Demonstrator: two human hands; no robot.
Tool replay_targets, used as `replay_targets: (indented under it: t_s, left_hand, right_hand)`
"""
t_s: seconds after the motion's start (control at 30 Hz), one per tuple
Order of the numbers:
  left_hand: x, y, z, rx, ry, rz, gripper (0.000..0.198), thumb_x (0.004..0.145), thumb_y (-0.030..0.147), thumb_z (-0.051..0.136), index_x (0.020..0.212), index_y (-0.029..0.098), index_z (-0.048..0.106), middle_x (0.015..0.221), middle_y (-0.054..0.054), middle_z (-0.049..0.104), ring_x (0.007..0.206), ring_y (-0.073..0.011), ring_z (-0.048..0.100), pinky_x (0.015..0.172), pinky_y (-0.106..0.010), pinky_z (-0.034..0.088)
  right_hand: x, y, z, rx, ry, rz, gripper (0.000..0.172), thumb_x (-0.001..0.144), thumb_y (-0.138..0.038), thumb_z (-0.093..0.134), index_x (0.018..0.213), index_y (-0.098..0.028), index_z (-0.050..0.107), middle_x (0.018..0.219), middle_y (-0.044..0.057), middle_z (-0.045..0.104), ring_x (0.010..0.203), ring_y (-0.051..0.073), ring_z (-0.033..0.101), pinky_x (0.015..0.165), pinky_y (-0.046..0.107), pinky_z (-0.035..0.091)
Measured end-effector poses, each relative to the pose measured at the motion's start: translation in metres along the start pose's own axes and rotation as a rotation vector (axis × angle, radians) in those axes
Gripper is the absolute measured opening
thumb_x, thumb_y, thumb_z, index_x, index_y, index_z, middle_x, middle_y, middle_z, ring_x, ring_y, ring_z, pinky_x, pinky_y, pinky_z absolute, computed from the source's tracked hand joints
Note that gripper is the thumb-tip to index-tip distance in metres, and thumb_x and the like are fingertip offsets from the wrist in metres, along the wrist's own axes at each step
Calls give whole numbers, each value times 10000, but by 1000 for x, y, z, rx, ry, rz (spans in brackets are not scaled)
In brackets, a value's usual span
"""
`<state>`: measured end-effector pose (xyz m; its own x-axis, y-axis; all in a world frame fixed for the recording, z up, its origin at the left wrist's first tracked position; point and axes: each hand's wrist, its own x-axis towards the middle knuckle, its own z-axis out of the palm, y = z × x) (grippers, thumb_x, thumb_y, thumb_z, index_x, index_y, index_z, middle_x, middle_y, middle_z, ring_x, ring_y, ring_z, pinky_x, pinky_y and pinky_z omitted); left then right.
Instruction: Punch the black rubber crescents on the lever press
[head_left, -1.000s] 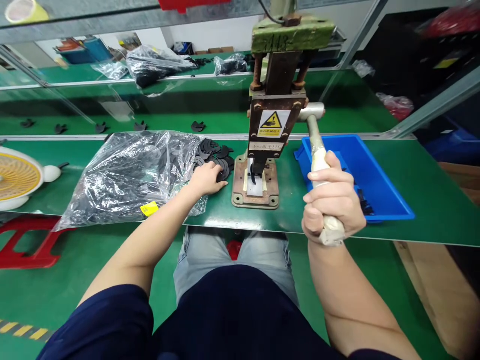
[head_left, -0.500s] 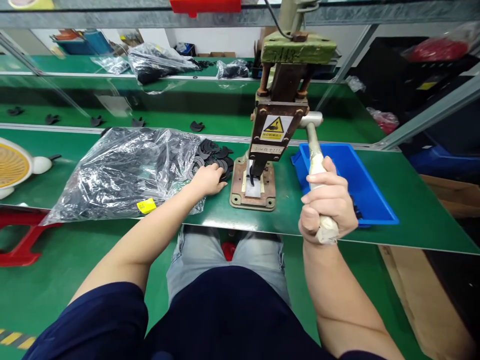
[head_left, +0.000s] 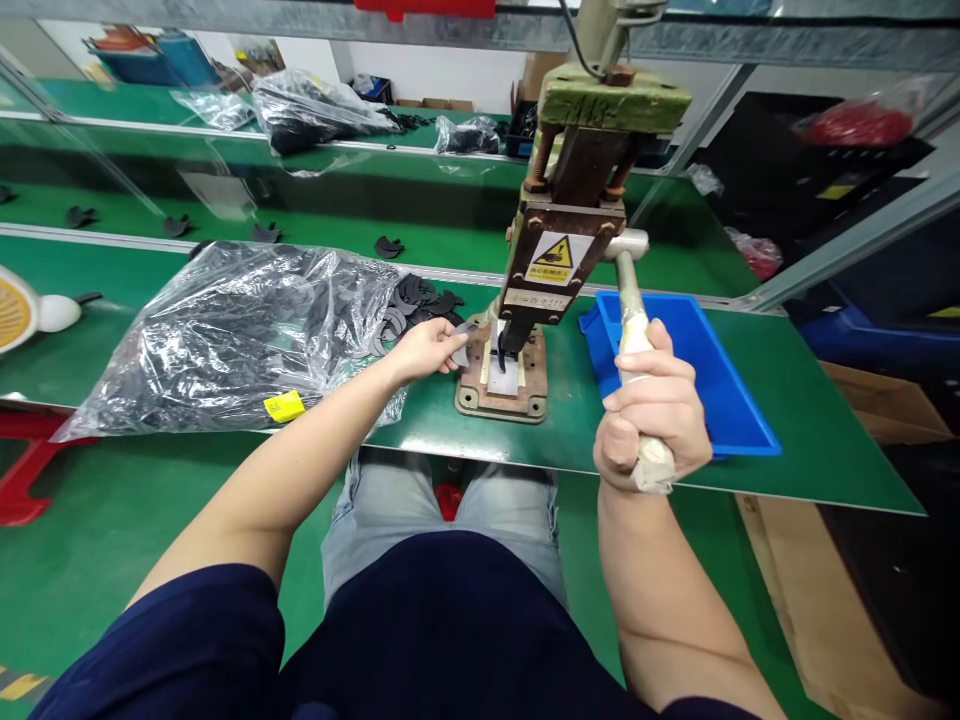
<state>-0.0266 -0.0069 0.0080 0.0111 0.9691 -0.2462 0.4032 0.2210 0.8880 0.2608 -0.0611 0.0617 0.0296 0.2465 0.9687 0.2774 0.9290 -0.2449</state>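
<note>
Between the fingers of my left hand is a thin dark curved piece, blurred, at the left edge of the press base. Behind that hand lies a pile of black curved pieces, spilling from the mouth of a clear plastic bag full of them. My right hand is wrapped round the taped lever of the hand press. Under the press ram, a black part stands over the pale plate on the base.
A blue bin sits right of the press, partly behind my right hand. Beyond the bench, black pieces lie spaced along a green strip. A small fan rests at far left. A metal rail crosses above.
My left hand has come off the pile and moved right to the press base, with a curved piece in its fingers. My right hand stays on the lever. The pieces behind have shifted left.
</note>
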Motion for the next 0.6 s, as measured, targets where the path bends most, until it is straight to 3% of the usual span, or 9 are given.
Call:
replay_targets:
  t_s: [0.1,0.23,0.6]
  left_hand:
    - [0,6,15,-149,-58,-11,227,1038,324,702,925,186,563,662,0,700,569,-132,695,558,-220,522]
    - [8,6,26,-162,-84,47,248,971,309,799,908,175,600,660,16,688,566,-123,693,516,-195,504]
    - [22,7,26,-92,-111,22,255,936,286,826,882,186,597,668,14,669,570,-130,692,512,-206,546]
  right_hand:
    - [1,-1,3,21,24,4,336,976,-427,671,710,-247,573,696,-33,604,962,197,739,1177,678,564]
    - [1,-2,1,24,3,13,334,973,-426,671,711,-246,571,701,-30,608,970,201,737,1184,694,553]
    - [-1,-2,4,-2,42,36,333,954,-443,667,694,-275,543,656,-29,558,925,218,737,1150,700,574]
